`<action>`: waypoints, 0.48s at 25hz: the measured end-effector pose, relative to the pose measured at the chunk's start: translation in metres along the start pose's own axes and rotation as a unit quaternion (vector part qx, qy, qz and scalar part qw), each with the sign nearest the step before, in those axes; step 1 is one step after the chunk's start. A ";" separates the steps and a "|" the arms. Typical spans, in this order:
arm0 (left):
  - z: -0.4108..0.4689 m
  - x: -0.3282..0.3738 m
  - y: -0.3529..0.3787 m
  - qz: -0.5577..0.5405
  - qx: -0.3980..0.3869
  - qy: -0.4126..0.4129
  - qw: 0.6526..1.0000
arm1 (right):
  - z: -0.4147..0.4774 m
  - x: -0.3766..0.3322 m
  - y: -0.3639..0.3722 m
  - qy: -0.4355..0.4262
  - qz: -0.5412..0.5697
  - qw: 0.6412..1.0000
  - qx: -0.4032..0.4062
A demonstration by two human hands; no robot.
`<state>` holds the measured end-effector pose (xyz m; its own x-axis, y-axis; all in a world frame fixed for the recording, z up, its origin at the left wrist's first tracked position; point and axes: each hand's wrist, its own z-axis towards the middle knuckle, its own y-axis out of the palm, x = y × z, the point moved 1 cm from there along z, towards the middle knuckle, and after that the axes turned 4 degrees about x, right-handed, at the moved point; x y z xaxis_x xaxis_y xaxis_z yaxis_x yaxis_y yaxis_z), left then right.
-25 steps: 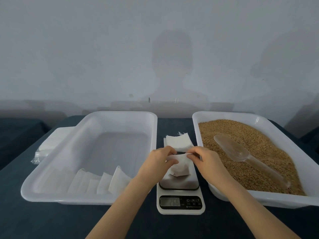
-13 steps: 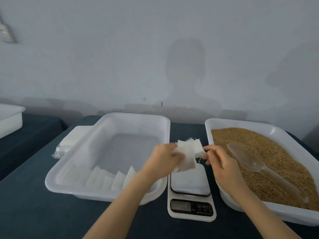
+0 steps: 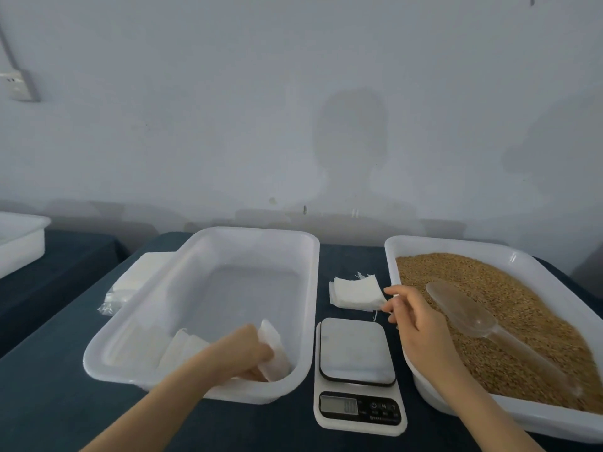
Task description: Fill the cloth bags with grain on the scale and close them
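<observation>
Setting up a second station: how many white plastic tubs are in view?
3: the bag tub left of the scale; the grain tub right of it; a third tub at the far left edge, partly cut off.

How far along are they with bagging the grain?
Several bags already stand in a row in the left tub, seemingly finished. The left hand holds one more bag beside them. The scale is bare and the right hand is by the stack of empty ones, so more remain.

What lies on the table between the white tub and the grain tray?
In the head view, the scale sits nearest, with a stack of flat cloth bags behind it.
</observation>
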<state>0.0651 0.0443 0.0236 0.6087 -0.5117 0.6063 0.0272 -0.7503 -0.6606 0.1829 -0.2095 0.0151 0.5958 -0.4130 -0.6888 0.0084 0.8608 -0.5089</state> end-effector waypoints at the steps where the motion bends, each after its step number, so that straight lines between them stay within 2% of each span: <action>1: 0.001 -0.003 -0.001 -0.020 -0.014 -0.001 1.000 | 0.000 0.000 -0.001 -0.001 0.001 1.000 0.001; 4: 0.006 -0.004 -0.012 0.073 -0.051 -0.012 0.996 | -0.001 -0.001 -0.001 0.004 0.006 1.000 0.001; 7: 0.009 0.004 -0.020 0.234 -0.105 -0.020 0.966 | -0.001 0.000 0.000 0.014 0.014 1.000 0.001; 9: 0.014 0.012 -0.020 0.261 -0.093 -0.026 0.961 | -0.001 0.001 0.000 0.019 0.015 1.000 0.001; 12: 0.023 0.020 -0.010 0.266 -0.016 0.003 0.964 | 0.000 0.003 0.000 0.019 0.001 1.000 0.000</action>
<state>0.0956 0.0513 0.0326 0.5252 -0.8297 0.1891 -0.3122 -0.3946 -0.8642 0.1844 -0.2104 0.0130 0.5643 -0.4226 -0.7092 0.0066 0.8613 -0.5080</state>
